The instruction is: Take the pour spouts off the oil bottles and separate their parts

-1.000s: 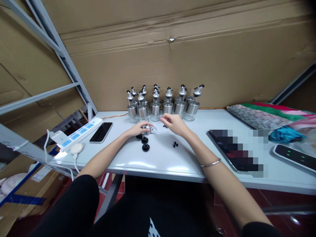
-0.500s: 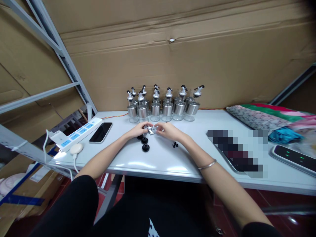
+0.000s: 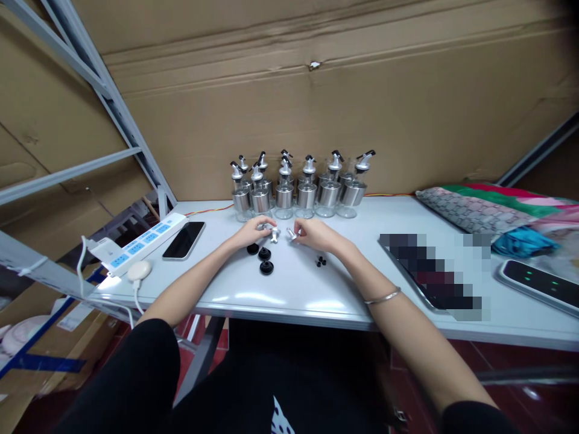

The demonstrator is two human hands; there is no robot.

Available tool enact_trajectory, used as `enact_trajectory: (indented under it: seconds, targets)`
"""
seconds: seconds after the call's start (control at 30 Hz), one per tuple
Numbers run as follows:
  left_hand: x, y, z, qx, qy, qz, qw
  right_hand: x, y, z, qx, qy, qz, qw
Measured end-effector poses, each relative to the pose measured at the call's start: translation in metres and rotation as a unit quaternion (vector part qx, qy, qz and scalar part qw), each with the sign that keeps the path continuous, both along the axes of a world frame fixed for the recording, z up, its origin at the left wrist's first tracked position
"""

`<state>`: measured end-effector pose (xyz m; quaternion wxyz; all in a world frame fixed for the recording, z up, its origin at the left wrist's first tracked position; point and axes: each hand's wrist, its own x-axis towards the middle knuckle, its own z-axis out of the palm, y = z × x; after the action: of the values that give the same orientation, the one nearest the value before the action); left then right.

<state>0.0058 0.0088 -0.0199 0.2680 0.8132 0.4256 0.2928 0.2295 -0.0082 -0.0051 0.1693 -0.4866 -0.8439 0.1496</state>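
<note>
My left hand [image 3: 254, 232] is curled at the middle of the table, its thumb and fingertips on a small silver pourer spout [image 3: 274, 235]. Another bit of silver shows inside the curl of its fingers, partly hidden. Across a small gap, my right hand [image 3: 314, 234] pinches a second silver piece [image 3: 292, 234], which looks like the same kind of spout part. Several round black stoppers [image 3: 266, 267] lie just below my left hand. Some tiny black plugs [image 3: 321, 261] are grouped below my right hand.
Glass oil bottles [image 3: 284, 196] with steel bands and pourer tops stand in rows at the back. To the left are a phone [image 3: 184, 240], a power strip [image 3: 147, 241] and a round white charger [image 3: 139, 270]. A blurred-out dark device [image 3: 420, 274] and patterned fabric [image 3: 479, 220] lie right.
My hands have drawn apart: the right moved slightly right with its silver piece, the left slightly left. The silver parts, close together before, now show a gap between them.
</note>
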Motion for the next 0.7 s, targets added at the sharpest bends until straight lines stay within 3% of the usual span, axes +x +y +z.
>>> enact_trajectory:
  seconds: [0.17,0.33,0.53,0.7]
  targets:
    - [0.006,-0.010,0.006,0.187,0.030,-0.039,0.981,0.001,-0.006,0.013,-0.088,0.182,0.054,0.978]
    - [0.019,-0.026,0.010,0.325,0.089,-0.051,0.940,-0.002,-0.011,0.019,-0.068,0.269,0.068,0.958]
    - [0.020,-0.027,0.006,0.366,0.087,-0.040,0.926,-0.002,-0.011,0.019,-0.076,0.298,0.099,0.946]
    - [0.021,-0.028,0.005,0.342,0.027,-0.030,0.939,0.000,-0.005,0.018,-0.019,0.336,0.056,0.940]
